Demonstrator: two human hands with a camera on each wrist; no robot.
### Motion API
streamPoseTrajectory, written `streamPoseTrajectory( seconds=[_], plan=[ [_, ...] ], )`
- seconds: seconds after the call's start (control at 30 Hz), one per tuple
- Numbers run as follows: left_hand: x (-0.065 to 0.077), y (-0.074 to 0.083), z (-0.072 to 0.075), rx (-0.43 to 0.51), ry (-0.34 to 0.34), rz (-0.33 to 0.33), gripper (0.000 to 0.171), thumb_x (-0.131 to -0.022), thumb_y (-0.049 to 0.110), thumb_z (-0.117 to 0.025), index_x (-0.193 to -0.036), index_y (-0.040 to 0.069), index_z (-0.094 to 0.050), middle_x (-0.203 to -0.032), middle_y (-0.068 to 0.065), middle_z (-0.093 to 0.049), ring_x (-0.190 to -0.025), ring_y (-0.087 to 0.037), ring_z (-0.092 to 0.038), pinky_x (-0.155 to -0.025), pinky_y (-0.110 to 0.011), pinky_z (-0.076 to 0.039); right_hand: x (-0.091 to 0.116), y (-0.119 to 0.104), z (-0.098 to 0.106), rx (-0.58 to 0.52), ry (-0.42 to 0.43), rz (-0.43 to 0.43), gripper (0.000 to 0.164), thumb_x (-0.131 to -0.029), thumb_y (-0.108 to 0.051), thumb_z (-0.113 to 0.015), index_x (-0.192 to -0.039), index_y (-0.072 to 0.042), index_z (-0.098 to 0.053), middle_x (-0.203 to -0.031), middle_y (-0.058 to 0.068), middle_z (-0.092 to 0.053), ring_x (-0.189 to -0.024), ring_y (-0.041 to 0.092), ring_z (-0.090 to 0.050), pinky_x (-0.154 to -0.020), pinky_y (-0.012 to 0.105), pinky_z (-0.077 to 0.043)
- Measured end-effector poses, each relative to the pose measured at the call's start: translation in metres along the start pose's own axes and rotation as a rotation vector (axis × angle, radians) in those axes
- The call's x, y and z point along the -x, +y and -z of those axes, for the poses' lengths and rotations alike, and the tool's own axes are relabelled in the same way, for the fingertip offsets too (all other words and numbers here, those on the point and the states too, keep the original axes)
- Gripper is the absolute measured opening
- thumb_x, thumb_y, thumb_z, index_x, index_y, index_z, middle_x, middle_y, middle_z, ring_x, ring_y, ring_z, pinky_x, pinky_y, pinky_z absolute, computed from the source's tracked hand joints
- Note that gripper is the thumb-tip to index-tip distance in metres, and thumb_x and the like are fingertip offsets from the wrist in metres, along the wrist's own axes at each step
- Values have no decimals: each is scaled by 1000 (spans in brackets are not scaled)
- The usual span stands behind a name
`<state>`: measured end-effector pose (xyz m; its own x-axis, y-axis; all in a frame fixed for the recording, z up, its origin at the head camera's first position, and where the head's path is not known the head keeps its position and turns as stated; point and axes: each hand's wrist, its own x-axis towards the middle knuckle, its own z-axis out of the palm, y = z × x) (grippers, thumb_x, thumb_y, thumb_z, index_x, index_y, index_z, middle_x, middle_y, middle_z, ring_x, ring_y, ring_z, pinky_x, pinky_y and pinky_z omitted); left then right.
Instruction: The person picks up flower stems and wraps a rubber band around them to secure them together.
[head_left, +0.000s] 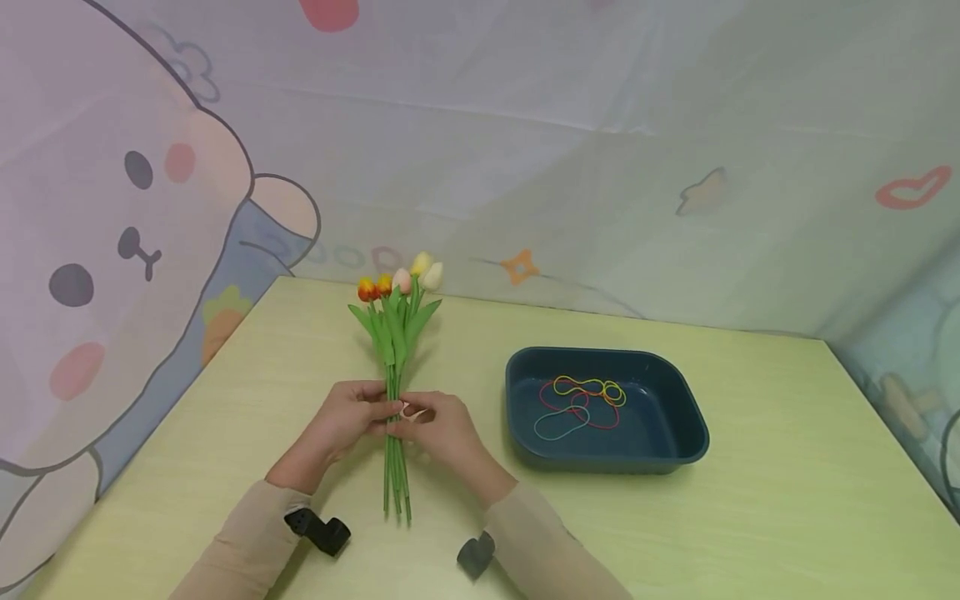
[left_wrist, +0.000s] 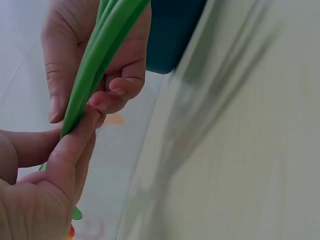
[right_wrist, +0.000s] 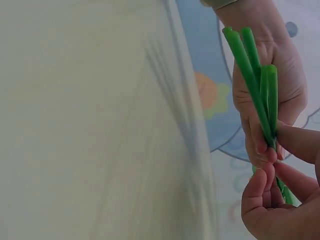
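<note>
Fingers of the left hand (head_left: 347,417) grip the artificial tulip bunch (head_left: 395,367) from its left while the right hand (head_left: 442,429) pinches a pale rubber band (head_left: 411,412) against the stems, which run lengthwise away over the tabletop (head_left: 750,533).

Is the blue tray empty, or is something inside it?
Not empty. The blue tray on the table holds several loose rubber bands in yellow, red and pale blue, lying on its floor in the head view.
</note>
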<state>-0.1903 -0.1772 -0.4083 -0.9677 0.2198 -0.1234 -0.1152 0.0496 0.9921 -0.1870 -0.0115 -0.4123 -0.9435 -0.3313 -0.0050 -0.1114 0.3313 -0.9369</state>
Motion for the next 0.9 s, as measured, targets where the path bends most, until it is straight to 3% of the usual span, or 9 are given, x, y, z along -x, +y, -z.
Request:
streamPoseTrajectory(
  seconds=[0.23,0.43,0.63,0.73,0.83,0.9],
  plan=[
    [8,13,-11,36,63,-92,39,-95,-3,-55,-130,-18,-47,-93,-1,-63,-79,-4,-66,-72,-19,-58,10,-6,10,-47,-72,99,58,-92,-27,-67,-142,-5,-46,-121,11,-64,-104,24,-63,-81,30,-56],
    [14,22,-20,109,148,-150,38,-94,-5,-54,-129,-18,-48,-93,0,-61,-76,-2,-66,-70,-17,-57,20,-13,13,-157,-160,84,59,-100,-33,-53,-146,0,-37,-130,19,-58,-112,29,-63,-96,38,-52],
    [16,23,-23,197,184,-244,31,-93,-6,-56,-122,-18,-53,-88,1,-64,-73,-7,-69,-70,-21,-59,27,-16,14,-360,-252,42,46,-105,-24,-43,-135,11,-47,-119,27,-62,-103,35,-66,-88,37,-57],
    [16,21,-24,229,175,-280,22,-93,-6,-57,-114,-5,-61,-89,1,-65,-73,-10,-71,-71,-25,-60,30,-17,14,-450,-297,-26,45,-106,-24,-39,-130,13,-50,-115,29,-64,-97,33,-69,-83,38,-58],
    [17,20,-26,237,171,-308,22,-92,-6,-59,-106,9,-66,-87,2,-67,-72,-11,-71,-69,-26,-60,32,-17,15,-474,-316,-71,45,-106,-24,-38,-129,12,-52,-110,27,-66,-83,23,-71,-80,37,-59],
    [17,20,-27,232,163,-322,22,-91,-5,-60,-100,13,-67,-83,2,-69,-71,-10,-70,-66,-24,-60,33,-17,16,-460,-316,-79,44,-106,-24,-38,-127,11,-53,-102,21,-69,-74,14,-68,-76,31,-59]
  ],
)
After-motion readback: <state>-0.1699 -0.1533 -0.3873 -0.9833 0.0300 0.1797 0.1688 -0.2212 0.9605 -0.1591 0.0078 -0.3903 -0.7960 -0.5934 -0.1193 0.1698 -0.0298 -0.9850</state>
